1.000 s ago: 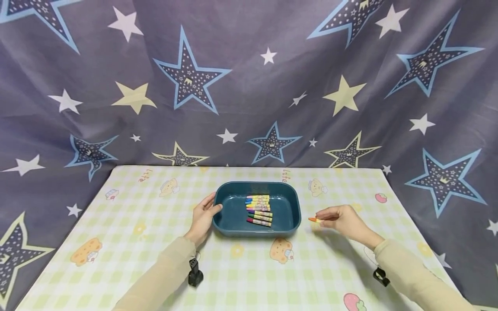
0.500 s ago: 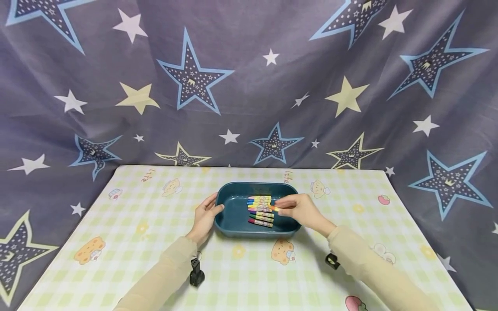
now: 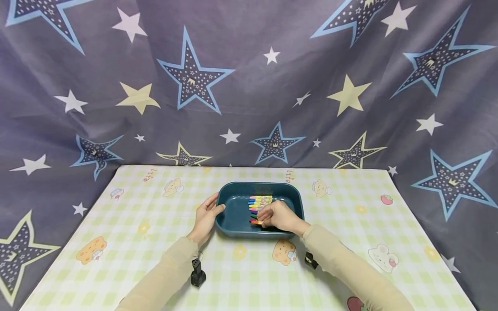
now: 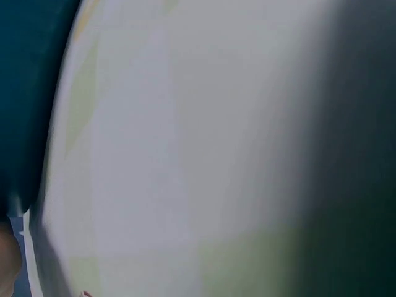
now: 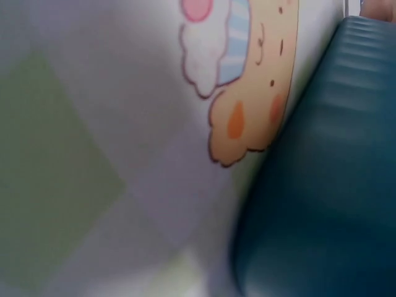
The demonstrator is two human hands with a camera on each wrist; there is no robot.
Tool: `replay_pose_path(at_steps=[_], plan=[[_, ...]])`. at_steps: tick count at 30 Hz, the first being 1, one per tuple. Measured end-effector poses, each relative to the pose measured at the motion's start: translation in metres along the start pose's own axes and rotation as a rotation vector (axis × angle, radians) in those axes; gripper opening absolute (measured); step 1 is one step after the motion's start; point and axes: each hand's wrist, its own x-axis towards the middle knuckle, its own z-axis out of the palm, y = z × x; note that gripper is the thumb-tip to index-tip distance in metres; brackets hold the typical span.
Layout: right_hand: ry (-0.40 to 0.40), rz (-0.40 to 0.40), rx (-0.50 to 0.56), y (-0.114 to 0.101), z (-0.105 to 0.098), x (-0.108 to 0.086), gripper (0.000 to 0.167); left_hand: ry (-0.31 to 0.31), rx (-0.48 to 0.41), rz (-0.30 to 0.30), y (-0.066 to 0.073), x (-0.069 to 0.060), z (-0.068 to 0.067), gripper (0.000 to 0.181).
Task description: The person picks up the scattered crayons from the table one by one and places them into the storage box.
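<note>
A dark teal rectangular basin [image 3: 236, 233] stands on the table; its outer wall also shows in the left wrist view [image 4: 28, 93] and the right wrist view [image 5: 328, 173]. My left hand [image 3: 205, 220] grips its left end, thumb over the rim and fingers outside. Inside lie several crayons [image 3: 258, 202] in patterned wrappers, side by side in a column. My right hand [image 3: 283, 216] reaches over the right part of the basin and pinches an orange crayon [image 3: 255, 222] low by the front of that column. The fingers hide parts of the nearest crayons.
A green and white checked cloth [image 3: 163, 259] with cartoon prints covers the table. Behind it hangs a grey curtain [image 3: 249, 103] with stars. Black wrist cameras hang under the left sleeve [image 3: 163, 272] and the right sleeve [image 3: 350, 263].
My right hand has carried the orange crayon from right of the basin leftward into it, then toward its front. The left hand keeps its hold on the basin.
</note>
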Motion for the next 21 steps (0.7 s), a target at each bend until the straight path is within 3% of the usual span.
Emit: replay_pose_path(at_steps=[6,14,21], plan=[[-0.013,-0.013,-0.025,-0.0011,0.0016,-0.0001,0.022,-0.002,0.003,0.000,-0.0001,-0.0029,0.0006,0.055],[0.040,-0.002,-0.073,0.0015,0.0030,0.0023,0.024,-0.013,-0.013,0.002,-0.0004,-0.0026,0.0003,0.054],[0.153,-0.067,-0.056,-0.0027,0.0001,-0.0039,0.022,-0.025,0.000,0.018,-0.0005,-0.0014,-0.0024,0.055]])
